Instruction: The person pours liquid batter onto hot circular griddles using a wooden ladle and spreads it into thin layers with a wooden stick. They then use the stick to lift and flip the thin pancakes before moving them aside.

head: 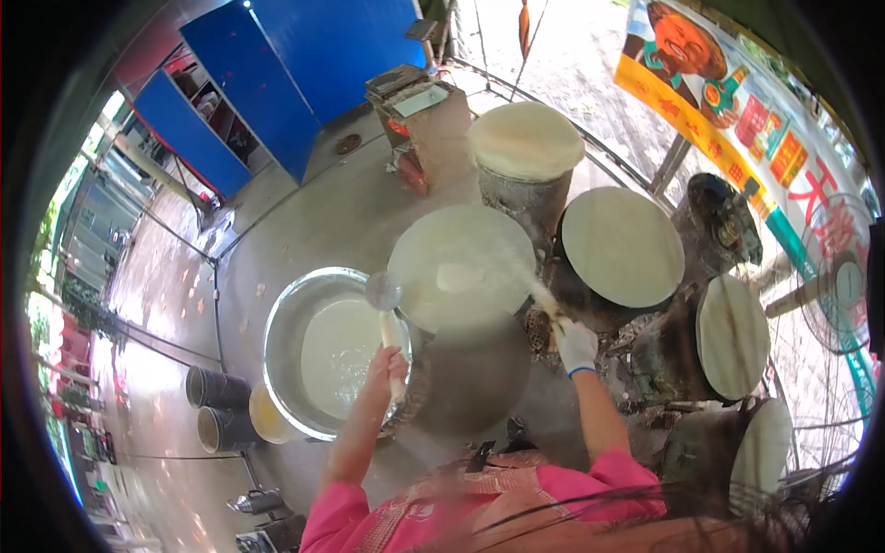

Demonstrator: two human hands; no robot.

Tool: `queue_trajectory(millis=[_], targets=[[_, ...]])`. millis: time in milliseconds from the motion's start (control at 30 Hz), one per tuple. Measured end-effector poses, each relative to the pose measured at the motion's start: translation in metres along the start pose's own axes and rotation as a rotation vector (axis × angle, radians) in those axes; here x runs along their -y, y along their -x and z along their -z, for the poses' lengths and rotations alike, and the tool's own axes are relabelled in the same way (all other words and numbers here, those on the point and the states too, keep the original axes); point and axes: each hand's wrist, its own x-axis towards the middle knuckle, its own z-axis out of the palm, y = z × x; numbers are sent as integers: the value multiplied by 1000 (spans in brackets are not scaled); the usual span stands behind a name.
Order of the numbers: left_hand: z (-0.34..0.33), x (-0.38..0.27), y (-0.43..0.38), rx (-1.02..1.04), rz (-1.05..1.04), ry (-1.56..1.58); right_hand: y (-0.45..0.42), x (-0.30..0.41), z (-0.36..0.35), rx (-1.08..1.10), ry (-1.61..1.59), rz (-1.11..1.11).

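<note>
My bare left hand is closed around the pale handle of a ladle, whose round bowl is above the far right rim of a wide metal basin. The metal basin holds pale liquid batter. In my right hand, which wears a white glove with a blue cuff, is a brush-like tool, its pale head blurred. That head is over the right side of a round griddle covered with a pale layer, with a lighter patch in its middle. Below this griddle lies a dark round plate.
Several drum stoves bear pale round sheets, at the top, right and far right. Dark buckets and a yellowish one stand left of the basin. A standing fan is at the right edge.
</note>
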Motion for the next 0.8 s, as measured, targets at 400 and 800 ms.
queue_trajectory(millis=[400,800], targets=[[8,29,51,181,-134,-242,125,93,-1,-152,10,154],[88,27,119,462,629,44,127,103,-2,107,171,28]])
